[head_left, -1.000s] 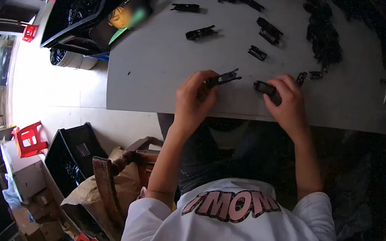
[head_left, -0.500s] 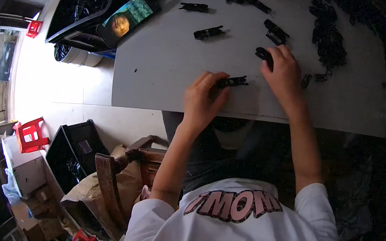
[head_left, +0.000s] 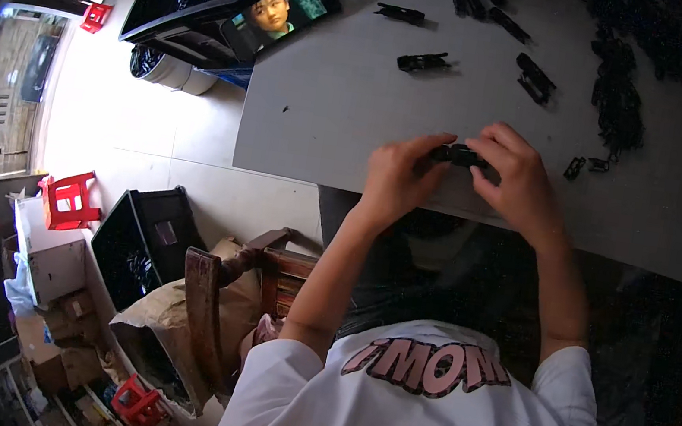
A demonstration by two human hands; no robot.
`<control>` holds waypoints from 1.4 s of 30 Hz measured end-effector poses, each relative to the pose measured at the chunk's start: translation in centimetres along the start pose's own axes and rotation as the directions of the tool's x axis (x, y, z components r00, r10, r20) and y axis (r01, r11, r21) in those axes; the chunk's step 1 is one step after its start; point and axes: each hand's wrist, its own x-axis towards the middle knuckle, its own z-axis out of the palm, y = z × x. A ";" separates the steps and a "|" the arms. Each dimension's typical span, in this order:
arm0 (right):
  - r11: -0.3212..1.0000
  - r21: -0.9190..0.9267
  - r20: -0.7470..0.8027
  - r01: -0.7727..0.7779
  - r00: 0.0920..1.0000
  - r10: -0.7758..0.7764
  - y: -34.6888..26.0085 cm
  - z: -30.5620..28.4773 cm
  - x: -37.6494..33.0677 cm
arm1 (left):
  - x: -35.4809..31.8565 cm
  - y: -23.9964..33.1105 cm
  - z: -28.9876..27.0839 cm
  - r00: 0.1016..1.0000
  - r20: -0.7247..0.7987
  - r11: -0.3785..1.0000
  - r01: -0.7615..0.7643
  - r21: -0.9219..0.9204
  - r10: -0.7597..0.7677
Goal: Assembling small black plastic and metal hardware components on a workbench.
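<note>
Near the table's front edge my left hand (head_left: 399,176) and my right hand (head_left: 523,184) meet around small black plastic pieces (head_left: 461,155). My left fingers pinch the left end, while my right thumb and fingers close on the right end. Fingers cover much of the pieces, and I cannot tell whether they are joined. Beyond my hands lie similar long black pieces: one with prongs (head_left: 423,62), one farther off (head_left: 400,14), and a pair side by side (head_left: 536,78). Two small black bits (head_left: 574,167) rest to the right of my right hand.
The grey table (head_left: 328,115) carries heaps of black parts (head_left: 618,99) at the right and back. A phone (head_left: 280,17) with a lit screen leans against a large black crate (head_left: 232,58) at the left. A wooden chair (head_left: 207,294) and red stools (head_left: 71,199) stand below.
My right hand has come down and left with its black piece to meet the piece in my left hand. The whole view has shifted, moving the table rightward in the picture.
</note>
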 end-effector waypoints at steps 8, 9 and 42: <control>0.997 -0.027 0.001 -0.074 0.997 0.074 0.2 0.1 -1.2 | 0.0 -0.9 0.9 0.999 0.020 0.991 -0.047 -0.129 0.050; 0.997 -0.062 -0.030 -0.036 0.999 0.034 0.2 1.2 -1.4 | 0.0 -1.1 1.4 0.999 -0.032 0.986 -0.045 -0.162 0.041; 0.776 -0.554 -0.256 -0.303 0.948 0.188 5.6 -4.3 -7.1 | -1.2 -0.1 0.8 0.996 -0.089 0.749 -0.081 -0.658 0.030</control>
